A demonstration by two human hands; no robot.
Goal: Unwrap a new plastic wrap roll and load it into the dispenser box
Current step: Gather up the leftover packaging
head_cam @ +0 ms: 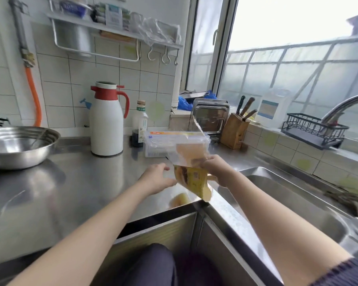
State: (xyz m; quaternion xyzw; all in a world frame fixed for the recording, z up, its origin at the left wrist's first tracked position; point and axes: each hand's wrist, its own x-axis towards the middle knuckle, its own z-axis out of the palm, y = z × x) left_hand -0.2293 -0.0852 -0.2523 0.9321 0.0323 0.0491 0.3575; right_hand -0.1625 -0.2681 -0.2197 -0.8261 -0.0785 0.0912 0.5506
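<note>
Both forearms reach over the steel counter; right hand pinches the clear-and-yellow wrapper held above the counter edge, left hand open beside it; behind, the transparent dispenser box, then a white thermos

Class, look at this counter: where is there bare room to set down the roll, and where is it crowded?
Bare steel lies between the steel bowl, the white jug and the left hand. It is crowded behind the hands, around the dispenser box, sauce bottle and knife block.
</note>
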